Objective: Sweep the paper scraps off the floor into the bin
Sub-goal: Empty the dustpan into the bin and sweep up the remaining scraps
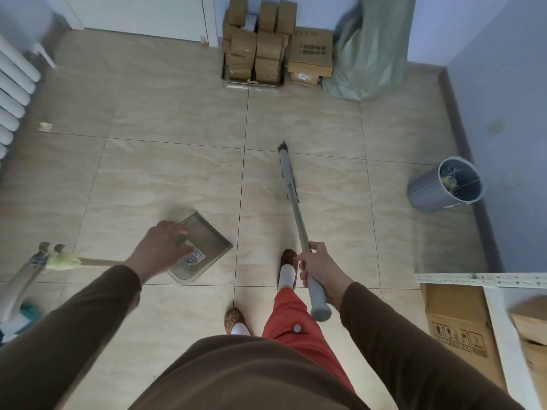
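Standing on a beige tiled floor [165,161], the person grips a grey broom [291,199] with the right hand [315,269], the fingers wrapped tight around the handle near its thick upper end. The broom slants forward from that hand, and its dark bristle head rests on the tiles ahead of the feet. The left hand [161,250] is stretched out over a grey dustpan [201,250], fingers spread and loosely apart; whether they touch the pan cannot be told, since the hand is blurred. The dustpan lies flat on the floor just left of the feet, with a label near its rear edge. The grey bin [445,184] stands well to the right near the blue wall, tilted in this wide view, with scraps showing yellow-green and white inside it. One small pale paper scrap [46,126] lies far to the left, near a white radiator [14,93]. Cardboard boxes [275,45] are stacked against the far wall.
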